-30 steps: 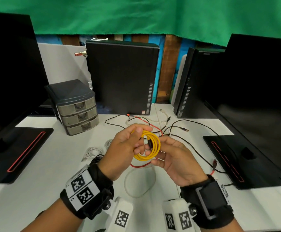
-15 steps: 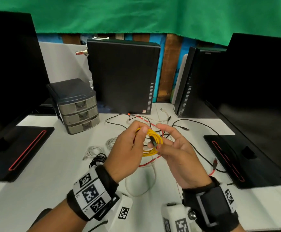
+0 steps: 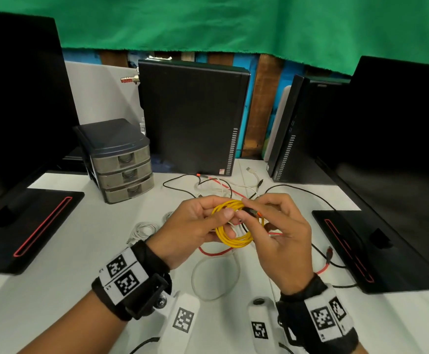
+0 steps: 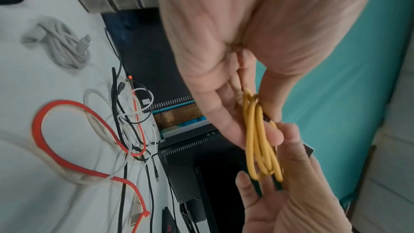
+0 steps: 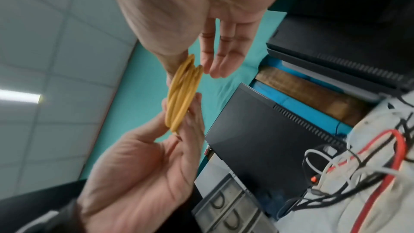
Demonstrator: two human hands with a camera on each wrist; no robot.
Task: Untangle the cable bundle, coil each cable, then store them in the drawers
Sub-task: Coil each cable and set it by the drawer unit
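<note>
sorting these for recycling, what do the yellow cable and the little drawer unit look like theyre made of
Yellow cable: looks like a smooth rubbery plastic jacket, since it bends into tight loops. Drawer unit: seems moulded plastic, with a matte dark grey shell and cloudy see-through drawer fronts.

This is a computer workstation in an office or lab. A white desk (image 3: pixel 55 290) carries two black computer towers (image 3: pixel 193 118) standing at its far edge, with dark monitors (image 3: pixel 17 98) on black stands at its left and right edges. A small drawer unit (image 3: pixel 121 162) sits beside the towers. A green cloth (image 3: pixel 233 26) hangs behind.
</note>
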